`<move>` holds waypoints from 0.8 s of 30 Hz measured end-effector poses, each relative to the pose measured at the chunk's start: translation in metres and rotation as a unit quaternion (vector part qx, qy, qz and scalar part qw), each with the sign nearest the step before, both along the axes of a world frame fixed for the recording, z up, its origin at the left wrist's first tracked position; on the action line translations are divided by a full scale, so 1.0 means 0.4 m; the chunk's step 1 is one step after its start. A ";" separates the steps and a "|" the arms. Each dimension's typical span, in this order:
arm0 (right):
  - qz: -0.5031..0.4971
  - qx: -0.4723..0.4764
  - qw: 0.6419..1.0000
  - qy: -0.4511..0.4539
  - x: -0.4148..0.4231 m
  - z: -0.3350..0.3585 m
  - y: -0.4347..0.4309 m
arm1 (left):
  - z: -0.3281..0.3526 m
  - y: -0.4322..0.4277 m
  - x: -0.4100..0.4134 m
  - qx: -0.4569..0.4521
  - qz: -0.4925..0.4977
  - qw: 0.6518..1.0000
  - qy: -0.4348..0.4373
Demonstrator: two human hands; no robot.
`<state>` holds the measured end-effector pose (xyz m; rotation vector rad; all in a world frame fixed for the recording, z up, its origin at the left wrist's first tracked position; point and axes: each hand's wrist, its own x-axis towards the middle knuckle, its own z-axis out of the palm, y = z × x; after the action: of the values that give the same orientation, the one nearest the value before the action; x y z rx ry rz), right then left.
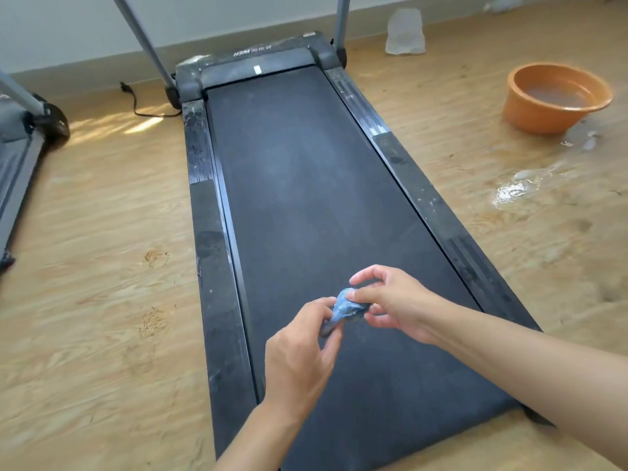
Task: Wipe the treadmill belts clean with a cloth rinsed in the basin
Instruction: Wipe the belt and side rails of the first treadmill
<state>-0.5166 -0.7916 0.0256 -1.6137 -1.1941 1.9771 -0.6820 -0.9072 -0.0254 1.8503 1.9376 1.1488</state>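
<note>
A small bunched blue cloth (344,308) hangs above the near half of the black treadmill belt (306,171). My left hand (299,355) pinches its lower end between thumb and fingers. From the right, my right hand (390,302) pinches the cloth's upper end. The orange basin (520,110), holding murky water, stands on the floor at the far right of the treadmill. The belt looks dusty, and its grey side rails (210,253) are spotted with dirt.
A puddle of spilled water (516,190) spreads on the wooden floor between the basin and the treadmill. A second treadmill (17,154) stands at the left edge. A power cable (136,103) lies near the wall, and a clear plastic bag (405,32) stands at the back.
</note>
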 end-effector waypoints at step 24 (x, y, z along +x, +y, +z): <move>0.306 0.487 0.750 -0.326 -0.410 -0.348 0.547 | -0.343 0.141 -0.349 -0.186 0.213 0.933 0.223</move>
<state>-0.6807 -0.5728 -0.1137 -1.3532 -2.6725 0.5517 -0.8215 -0.8509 -0.1625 1.6227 2.6796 0.3972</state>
